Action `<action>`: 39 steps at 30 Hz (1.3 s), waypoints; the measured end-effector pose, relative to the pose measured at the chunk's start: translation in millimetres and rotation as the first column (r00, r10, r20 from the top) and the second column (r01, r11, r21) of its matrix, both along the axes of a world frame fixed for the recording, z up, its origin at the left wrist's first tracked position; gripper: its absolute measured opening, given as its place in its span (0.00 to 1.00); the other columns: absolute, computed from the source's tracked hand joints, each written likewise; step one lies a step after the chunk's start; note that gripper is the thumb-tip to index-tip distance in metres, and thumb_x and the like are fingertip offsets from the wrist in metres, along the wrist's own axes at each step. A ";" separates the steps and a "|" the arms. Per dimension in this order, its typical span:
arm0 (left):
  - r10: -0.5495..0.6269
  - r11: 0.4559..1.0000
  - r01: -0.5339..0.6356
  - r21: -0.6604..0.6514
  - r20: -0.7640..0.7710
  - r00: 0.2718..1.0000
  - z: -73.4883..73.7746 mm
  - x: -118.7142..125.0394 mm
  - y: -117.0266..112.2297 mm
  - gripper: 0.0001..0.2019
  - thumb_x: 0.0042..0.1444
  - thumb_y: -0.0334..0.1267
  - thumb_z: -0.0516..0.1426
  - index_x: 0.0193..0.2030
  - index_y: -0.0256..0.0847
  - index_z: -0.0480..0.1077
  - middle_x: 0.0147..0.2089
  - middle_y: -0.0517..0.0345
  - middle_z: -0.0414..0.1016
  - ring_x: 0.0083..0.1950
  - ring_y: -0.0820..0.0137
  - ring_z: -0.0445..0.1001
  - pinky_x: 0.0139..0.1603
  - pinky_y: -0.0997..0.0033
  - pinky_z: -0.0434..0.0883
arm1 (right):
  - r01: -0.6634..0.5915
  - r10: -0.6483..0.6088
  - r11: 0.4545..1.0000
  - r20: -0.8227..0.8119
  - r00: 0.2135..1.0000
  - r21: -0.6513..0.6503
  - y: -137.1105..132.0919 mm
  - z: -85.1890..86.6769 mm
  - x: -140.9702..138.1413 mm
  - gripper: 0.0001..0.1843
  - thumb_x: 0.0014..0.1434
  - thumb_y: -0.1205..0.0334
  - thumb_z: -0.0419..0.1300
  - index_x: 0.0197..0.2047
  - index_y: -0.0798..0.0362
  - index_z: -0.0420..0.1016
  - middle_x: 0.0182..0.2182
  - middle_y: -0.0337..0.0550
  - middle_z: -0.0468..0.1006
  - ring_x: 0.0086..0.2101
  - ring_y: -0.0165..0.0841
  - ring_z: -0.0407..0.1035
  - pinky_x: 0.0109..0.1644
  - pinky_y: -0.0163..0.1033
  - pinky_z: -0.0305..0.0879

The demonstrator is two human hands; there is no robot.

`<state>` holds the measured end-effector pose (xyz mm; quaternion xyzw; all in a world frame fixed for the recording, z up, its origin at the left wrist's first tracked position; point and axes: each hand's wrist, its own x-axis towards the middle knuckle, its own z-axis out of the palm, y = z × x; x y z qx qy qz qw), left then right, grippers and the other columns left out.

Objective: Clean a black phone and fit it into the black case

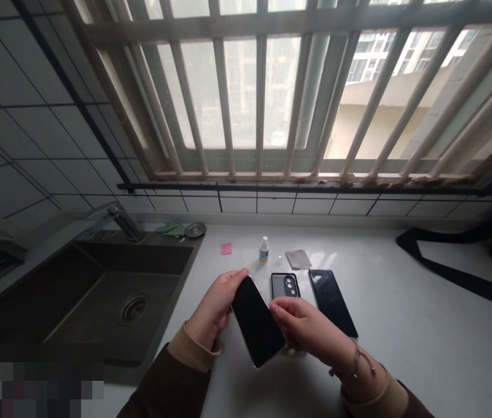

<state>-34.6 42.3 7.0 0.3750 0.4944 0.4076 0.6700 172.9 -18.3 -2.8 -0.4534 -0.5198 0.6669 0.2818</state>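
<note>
I hold a phone with a dark screen and light edge, tilted, above the white counter. My left hand grips its upper left side, fingers closed round it. My right hand pinches its right edge; a bracelet sits on that wrist. Just beyond lie a dark phone case with a camera cutout and a second dark phone or glass sheet, both flat on the counter.
A dark sink with drain and faucet fills the left. Behind the phones stand a small white bottle, a grey cloth and a pink sticker. A black strap lies at right. Barred window above.
</note>
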 end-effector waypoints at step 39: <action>0.235 0.923 0.247 0.294 -0.942 0.242 -16.6 8.1 -11.6 0.40 0.59 0.42 0.63 0.75 0.31 0.56 0.58 0.40 0.63 0.59 0.47 0.76 0.63 0.57 0.70 | -0.114 -0.601 0.686 0.649 0.467 0.718 9.3 -12.8 11.6 0.11 0.75 0.56 0.57 0.45 0.51 0.78 0.39 0.47 0.81 0.41 0.44 0.76 0.46 0.43 0.64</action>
